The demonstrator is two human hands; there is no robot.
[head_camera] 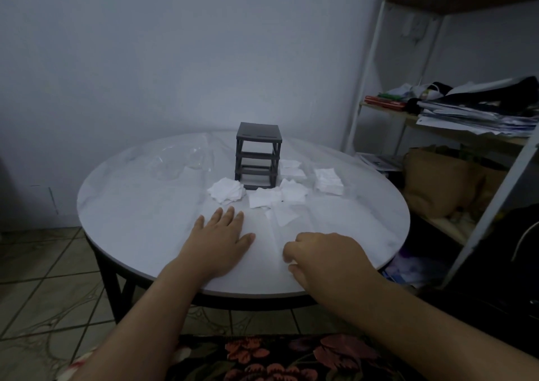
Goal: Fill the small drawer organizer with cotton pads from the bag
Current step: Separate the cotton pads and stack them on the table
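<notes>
A flowered cloth (pixel 262 357) lies nearest, under both forearms. The left hand (pixel 221 240) rests flat on the round white surface (pixel 131 205), fingers spread wide and holding nothing. The right hand (pixel 323 258) sits just beside it to the right, near the surface's front rim, its fingers curled in; something white shows at the fingertips (pixel 287 252), but I cannot tell whether they pinch a cotton pad.

Between the two hands and the piles beyond them the surface is bare, and to the left of the left hand it stays open out to the curved edge.

Ahead of the hands lie loose heaps of cotton pads (pixel 226 192), some single pads lying close to the right hand's knuckles. Behind those stands the dark drawer organizer (pixel 258 156), upright, pads lying on both sides of it. The clear bag (pixel 180 159) lies crumpled beyond the left hand, to the organizer's left. A shelf rack (pixel 455 112) crowds the surface's right edge.
</notes>
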